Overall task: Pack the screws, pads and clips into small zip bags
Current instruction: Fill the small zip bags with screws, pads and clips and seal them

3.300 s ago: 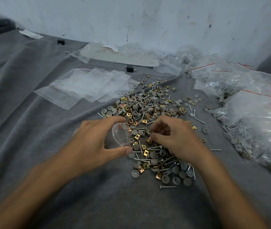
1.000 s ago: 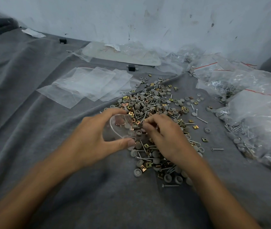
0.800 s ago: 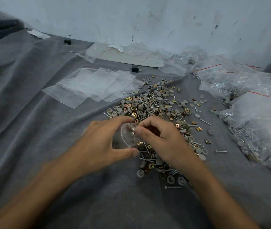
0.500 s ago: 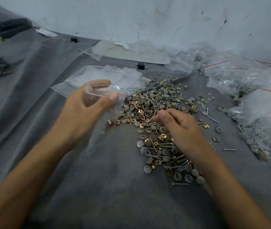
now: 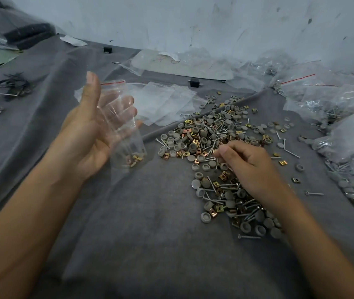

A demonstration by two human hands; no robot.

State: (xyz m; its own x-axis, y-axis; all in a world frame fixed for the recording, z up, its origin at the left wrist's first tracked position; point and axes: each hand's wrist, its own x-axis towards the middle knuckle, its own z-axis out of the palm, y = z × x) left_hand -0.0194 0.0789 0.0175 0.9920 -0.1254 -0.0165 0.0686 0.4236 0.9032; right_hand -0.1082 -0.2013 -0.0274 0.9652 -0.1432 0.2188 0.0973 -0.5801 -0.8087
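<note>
With the left hand (image 5: pixel 90 134), fingers flat and unclenched, merely supporting the zip bag (image 5: pixel 126 117) that carries a few clips and screws (image 5: pixel 134 159) at its bottom, any tilt may drop it or spill them onto the bench (image 5: pixel 150 234), while the right hand (image 5: pixel 247 162), curled, grasp undeterminable, rests on the loose pile (image 5: pixel 210 137) beside filled bags (image 5: pixel 348 134).

glossy plastic bag (image 5: pixel 128 145), matt grey cloth (image 5: pixel 150 244)
</note>
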